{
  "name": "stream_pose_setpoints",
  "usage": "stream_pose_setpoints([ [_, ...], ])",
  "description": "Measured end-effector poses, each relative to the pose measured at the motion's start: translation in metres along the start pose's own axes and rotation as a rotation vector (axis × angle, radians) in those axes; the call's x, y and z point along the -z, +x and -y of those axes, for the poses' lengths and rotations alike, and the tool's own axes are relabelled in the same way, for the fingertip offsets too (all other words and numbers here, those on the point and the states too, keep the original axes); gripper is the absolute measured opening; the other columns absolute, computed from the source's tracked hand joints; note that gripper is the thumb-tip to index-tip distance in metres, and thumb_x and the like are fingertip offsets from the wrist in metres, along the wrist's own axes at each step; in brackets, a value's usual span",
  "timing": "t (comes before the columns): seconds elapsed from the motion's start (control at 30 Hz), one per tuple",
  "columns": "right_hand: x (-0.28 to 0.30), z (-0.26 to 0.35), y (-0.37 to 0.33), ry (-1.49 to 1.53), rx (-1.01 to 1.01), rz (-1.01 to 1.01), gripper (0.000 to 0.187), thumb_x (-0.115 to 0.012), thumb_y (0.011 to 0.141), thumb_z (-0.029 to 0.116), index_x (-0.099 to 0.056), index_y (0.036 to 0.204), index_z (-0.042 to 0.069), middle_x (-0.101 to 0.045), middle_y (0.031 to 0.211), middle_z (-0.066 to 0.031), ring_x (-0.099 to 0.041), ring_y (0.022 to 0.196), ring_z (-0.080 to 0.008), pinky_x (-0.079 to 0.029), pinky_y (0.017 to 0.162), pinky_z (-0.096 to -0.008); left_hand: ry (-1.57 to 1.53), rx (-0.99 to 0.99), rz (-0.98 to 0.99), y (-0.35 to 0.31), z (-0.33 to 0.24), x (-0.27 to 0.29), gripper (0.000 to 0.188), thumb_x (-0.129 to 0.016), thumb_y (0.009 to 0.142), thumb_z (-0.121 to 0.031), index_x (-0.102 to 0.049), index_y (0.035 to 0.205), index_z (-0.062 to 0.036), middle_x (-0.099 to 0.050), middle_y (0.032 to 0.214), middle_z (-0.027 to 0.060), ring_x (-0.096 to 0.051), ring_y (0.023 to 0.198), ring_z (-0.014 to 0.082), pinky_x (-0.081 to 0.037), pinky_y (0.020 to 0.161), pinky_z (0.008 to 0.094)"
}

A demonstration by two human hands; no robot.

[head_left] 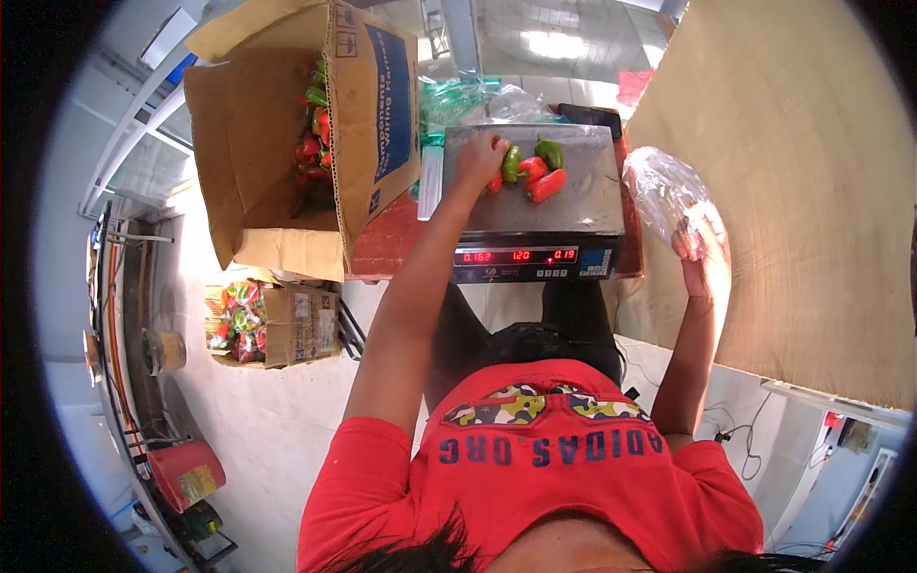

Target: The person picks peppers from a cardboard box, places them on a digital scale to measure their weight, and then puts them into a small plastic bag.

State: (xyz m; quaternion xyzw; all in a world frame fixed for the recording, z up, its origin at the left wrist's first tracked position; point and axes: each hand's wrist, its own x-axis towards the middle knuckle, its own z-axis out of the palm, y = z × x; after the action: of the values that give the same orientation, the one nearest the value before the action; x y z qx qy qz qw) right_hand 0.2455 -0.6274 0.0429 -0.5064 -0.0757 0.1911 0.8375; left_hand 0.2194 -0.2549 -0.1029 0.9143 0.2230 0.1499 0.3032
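Note:
On the steel plate of a digital weighing scale, my left hand rests at the left side with its fingers curled; what is in them, if anything, is hidden. Just beside its fingertips lies a long green pepper, and a red pepper shows partly under the hand. Further right on the plate are a larger red pepper, another red one and a dark green pepper. Off the scale's right side, my right hand grips a clear plastic bag, which puffs out above the fingers.
At the left, a big open cardboard box holds red and green peppers. Below it, another box has bagged peppers. Green and clear plastic bags lie behind the scale. A large tan board stands at the right.

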Motion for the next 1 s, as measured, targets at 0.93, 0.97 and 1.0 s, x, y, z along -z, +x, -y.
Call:
stream_pose_setpoints([
  [0.93,0.006,-0.002,0.001,-0.007,-0.004,0.056,0.011,-0.058,0.089,0.012,-0.055,0.097,0.005,-0.046,0.066,0.0034,-0.032,0.048,-0.0033,-0.028,0.047,-0.0199,-0.104,-0.364,0.132,-0.022,-0.014,0.033,0.033,-0.060,0.086,-0.019,-0.056,0.116,-0.0080,-0.060,0.107,0.0132,-0.056,0.103,0.0261,-0.044,0.088,0.0379],
  [0.97,0.004,-0.003,0.002,-0.003,-0.006,0.056,0.012,-0.058,0.089,0.012,-0.054,0.098,0.005,-0.044,0.066,0.0035,-0.031,0.047,-0.0033,-0.027,0.047,-0.0195,-0.103,-0.359,0.126,-0.023,-0.012,0.032,0.033,-0.060,0.086,-0.019,-0.056,0.116,-0.0080,-0.060,0.107,0.0132,-0.056,0.103,0.0261,-0.044,0.088,0.0379],
  [1.0,0.002,-0.003,0.002,-0.004,-0.009,0.064,0.012,-0.058,0.089,0.012,-0.054,0.098,0.005,-0.044,0.066,0.0035,-0.031,0.047,-0.0033,-0.027,0.047,-0.0195,-0.308,-0.208,0.192,-0.023,-0.011,0.032,0.030,-0.056,0.089,-0.023,-0.057,0.115,-0.0074,-0.061,0.103,0.0135,-0.058,0.099,0.0249,-0.045,0.086,0.0368],
])
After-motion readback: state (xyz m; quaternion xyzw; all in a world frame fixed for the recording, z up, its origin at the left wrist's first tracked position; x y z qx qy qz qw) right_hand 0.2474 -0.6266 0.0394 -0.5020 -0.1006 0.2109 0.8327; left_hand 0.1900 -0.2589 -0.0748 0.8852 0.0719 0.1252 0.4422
